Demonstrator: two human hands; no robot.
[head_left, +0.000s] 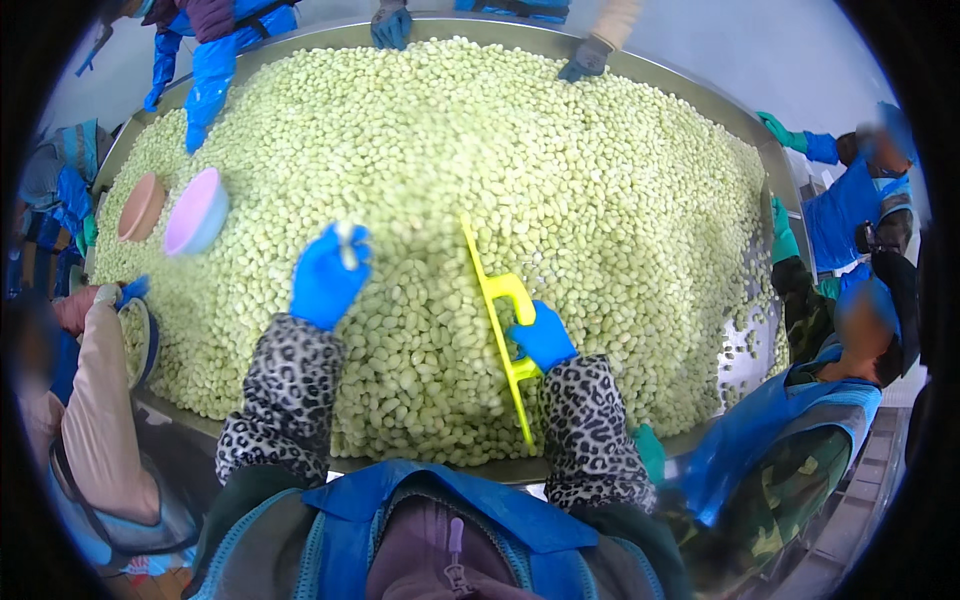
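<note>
My left hand (pixel 330 275), in a blue glove, is closed with a small pale oval piece (pixel 348 255) between its fingers, above the pile of pale green oval pieces (pixel 400 340). My right hand (pixel 540 335), also gloved in blue, grips the handle of a long yellow plastic tool (pixel 483 280) that lies lengthwise across the pieces, pointing away from me. Some pieces above the tool's far end look blurred.
A wide metal tray (pixel 540 28) holds the pile. A pink bowl (pixel 142 207) and a lilac bowl (pixel 195 212) sit left; another bowl (pixel 140 345) holds pieces. Co-workers in blue aprons (pixel 840 210) stand around the rim, some gloved hands (pixel 585 60) reaching in.
</note>
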